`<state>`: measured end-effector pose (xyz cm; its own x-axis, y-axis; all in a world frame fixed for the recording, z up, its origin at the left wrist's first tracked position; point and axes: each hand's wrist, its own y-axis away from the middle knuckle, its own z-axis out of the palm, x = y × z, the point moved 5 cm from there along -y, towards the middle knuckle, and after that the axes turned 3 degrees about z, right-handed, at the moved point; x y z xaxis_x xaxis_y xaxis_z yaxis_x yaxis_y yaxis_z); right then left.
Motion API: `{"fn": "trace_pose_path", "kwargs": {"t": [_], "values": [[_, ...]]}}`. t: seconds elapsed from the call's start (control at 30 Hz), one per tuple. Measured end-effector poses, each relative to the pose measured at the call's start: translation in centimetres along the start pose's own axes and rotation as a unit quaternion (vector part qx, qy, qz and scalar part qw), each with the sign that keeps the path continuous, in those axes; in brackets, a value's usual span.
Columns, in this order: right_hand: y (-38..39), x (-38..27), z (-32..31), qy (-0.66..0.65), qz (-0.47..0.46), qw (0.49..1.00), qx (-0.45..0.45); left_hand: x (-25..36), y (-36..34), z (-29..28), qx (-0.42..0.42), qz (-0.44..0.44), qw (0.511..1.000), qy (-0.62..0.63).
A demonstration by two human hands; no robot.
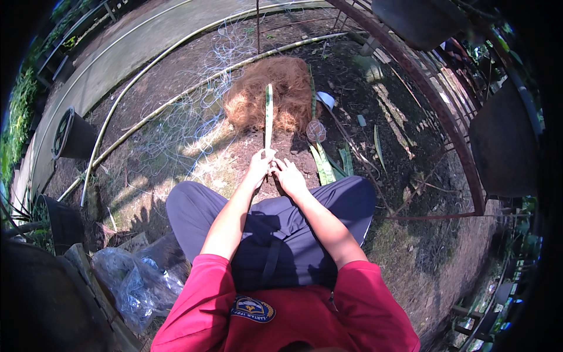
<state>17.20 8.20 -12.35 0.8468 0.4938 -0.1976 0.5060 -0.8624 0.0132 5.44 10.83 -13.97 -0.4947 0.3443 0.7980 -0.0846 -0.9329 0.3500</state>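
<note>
Outdoor ground (404, 246), dark packed earth with dry twigs; clock directions taken from the hands.

Writing: one oval badge (253, 309) at six o'clock, blue with a pale emblem and rim lettering, on a red cloth shirt (293, 317).

Leaf (269, 114): long, narrow, stiff, mottled green with paler edges; upper end toward twelve, in front of the fibre heap, lower end at the hands.

Left hand (260, 166): grip closed on the lower end of the leaf.

Right hand (287, 175): just beside the left, fingers bent near the leaf's base; whether its grip holds or merely touches, cannot tell.

Fibre heap (249, 88): twelve o'clock; reddish brown, hairy, loose, rounded.

String (199, 111): ten o'clock; thin, white to pale blue, tangled.

Ball (316, 131): two o'clock; round, pinkish, strand-wrapped.

Cut leaves (324, 165): three o'clock; flat, green, yellowish edges, near the right knee.

Plastic bag (136, 284): eight o'clock; clear, crumpled, shiny.

Bucket (79, 138): nine o'clock; dark, tapered, lying tilted.

Metal frame (437, 108): between two and three; rusty, bar-shaped.
</note>
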Motion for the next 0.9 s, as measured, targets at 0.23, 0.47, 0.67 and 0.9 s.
{"fn": "trace_pose_path", "kwargs": {"t": [0.23, 0.47, 0.67, 0.9], "values": [[0.1, 1.0, -0.1, -0.023, 0.074, 0.997, 0.001, 0.7, 0.7, 1.3, -0.088, -0.010, 0.991, 0.097], [0.5, 6.5, -0.3, -0.520, 0.322, 0.785, 0.095, -0.8, 0.6, 1.4, -0.082, -0.061, 0.992, 0.070], [0.1, 6.8, 0.8, -0.875, 0.241, 0.414, 0.071, -1.8, 0.8, 2.3, -0.107, -0.089, 0.988, 0.068], [0.8, 2.9, -1.3, -0.720, 0.221, 0.646, 0.121, -4.4, -0.2, 1.8, -0.071, -0.084, 0.984, 0.138]]}}
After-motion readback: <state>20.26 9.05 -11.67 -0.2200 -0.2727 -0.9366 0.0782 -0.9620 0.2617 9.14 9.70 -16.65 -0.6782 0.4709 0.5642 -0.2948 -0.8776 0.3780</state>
